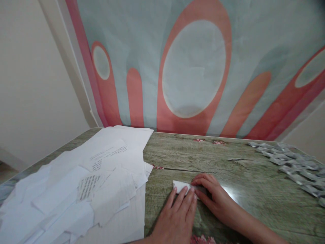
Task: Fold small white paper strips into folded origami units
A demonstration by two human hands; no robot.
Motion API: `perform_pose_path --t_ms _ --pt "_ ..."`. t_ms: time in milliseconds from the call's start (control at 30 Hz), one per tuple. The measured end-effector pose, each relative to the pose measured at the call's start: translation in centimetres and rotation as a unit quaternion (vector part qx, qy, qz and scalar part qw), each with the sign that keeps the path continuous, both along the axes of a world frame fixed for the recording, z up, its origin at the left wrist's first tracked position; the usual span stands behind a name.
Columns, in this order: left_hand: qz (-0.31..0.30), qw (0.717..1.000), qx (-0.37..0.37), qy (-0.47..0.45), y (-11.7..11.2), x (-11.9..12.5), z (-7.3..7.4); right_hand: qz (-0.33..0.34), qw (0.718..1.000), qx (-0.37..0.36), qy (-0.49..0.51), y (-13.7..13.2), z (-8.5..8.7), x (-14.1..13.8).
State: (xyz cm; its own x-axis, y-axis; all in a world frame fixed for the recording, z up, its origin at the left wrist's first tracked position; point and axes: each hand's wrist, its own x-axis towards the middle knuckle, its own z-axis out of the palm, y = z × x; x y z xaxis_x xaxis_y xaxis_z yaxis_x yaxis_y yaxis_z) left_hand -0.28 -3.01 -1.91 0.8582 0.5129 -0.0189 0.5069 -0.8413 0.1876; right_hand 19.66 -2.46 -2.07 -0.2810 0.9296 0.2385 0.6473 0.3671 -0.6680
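A small folded piece of white paper (179,185) lies on the wood-patterned table top near the front middle. My left hand (177,214) rests over its lower edge, fingers stretched out and pressing it flat against the table. At the paper's right end, my right hand (215,195) has its thumb and fingers bent together in a pinch on it. The fingers of both hands hide the right part of the paper.
A large heap of loose white sheets (111,189), some printed, covers the table's left side. Several grey folded strips (291,164) lie in rows at the right. Behind the table (193,156) hangs a red and pale green patterned sheet (147,34).
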Motion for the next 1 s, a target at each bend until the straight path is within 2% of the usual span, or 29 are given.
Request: perform_pose_path --t_ms 167,333,800,1000 --pt "-0.014 1.000 0.025 -0.007 0.3 -0.3 -0.2 -0.005 1.000 0.003 -0.015 -0.1 0.3 -0.2" --pt "-0.011 1.000 0.019 -0.011 0.6 -0.5 -0.2 -0.012 1.000 0.002 0.003 -0.2 0.2 -0.2" --pt "0.020 0.999 -0.030 -0.022 0.7 -0.5 1.3 -0.023 1.000 -0.002 0.022 -0.4 0.1 0.4" --pt "0.029 0.997 -0.057 -0.035 0.8 -0.5 1.4 -0.021 1.000 0.002 0.020 -0.4 0.0 0.3"
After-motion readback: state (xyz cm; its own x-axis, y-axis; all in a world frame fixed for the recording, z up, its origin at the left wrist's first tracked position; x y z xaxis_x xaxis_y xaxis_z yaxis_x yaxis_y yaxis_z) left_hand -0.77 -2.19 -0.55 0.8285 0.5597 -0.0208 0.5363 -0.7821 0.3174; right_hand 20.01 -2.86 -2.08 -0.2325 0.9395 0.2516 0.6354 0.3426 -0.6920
